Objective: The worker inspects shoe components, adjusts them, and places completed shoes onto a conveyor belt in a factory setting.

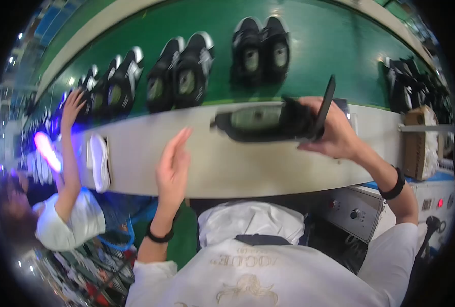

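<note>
- Over the pale ledge (268,169) that runs beside the green conveyor belt (330,46), the right hand (335,135) grips a black shoe (260,123) by its heel end, the shoe lying on its side with its insole showing, raised just above the ledge.
- The left hand (173,166) is empty, fingers straight and spread open, palm turned towards the shoe, a little apart from its toe.
- On the belt behind stand pairs of black shoes (260,48) in a row (toes pointing away); more dark shoes (409,82) crowd the far right.
- A white shoe (98,161) lies on the ledge to the left.
- Further left, another person's hand (73,105) reaches up to the belt's edge.
- A cardboard box (416,143) sits at the ledge's right end, above a grey control panel (353,212) with a knob.
</note>
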`<state>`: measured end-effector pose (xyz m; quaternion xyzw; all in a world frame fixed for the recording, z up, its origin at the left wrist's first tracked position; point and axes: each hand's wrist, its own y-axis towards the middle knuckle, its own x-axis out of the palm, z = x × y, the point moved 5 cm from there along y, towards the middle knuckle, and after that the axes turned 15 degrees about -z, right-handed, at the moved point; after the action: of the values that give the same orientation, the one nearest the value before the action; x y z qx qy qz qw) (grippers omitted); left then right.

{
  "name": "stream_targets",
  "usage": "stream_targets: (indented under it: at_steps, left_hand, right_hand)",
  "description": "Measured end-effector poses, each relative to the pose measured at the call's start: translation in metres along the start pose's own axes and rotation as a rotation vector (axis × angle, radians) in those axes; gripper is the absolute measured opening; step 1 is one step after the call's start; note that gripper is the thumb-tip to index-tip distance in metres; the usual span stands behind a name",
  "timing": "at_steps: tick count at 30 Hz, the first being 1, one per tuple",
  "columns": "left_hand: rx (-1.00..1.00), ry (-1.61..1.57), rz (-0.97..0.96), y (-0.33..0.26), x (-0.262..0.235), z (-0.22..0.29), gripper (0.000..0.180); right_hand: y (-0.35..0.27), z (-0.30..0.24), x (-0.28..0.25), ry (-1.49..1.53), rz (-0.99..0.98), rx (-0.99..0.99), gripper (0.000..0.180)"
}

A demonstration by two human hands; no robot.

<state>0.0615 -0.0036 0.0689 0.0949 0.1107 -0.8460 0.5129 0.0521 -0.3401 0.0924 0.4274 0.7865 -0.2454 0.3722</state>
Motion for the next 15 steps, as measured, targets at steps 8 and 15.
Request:
stream_targets:
  at_steps: [8,15]
  left_hand:
    - [-0.049,-0.259,-0.708,0.003,0.054,-0.042,0.038]
    - [0.240,0.281,-0.668,0.019,0.049,-0.032,0.027]
  right_hand:
    - [0.024,-0.064,0.090,-0.048,-0.334,-0.200,0.083]
    - [0.016,-0.071,0.078,0.371,-0.352,-0.197,0.061]
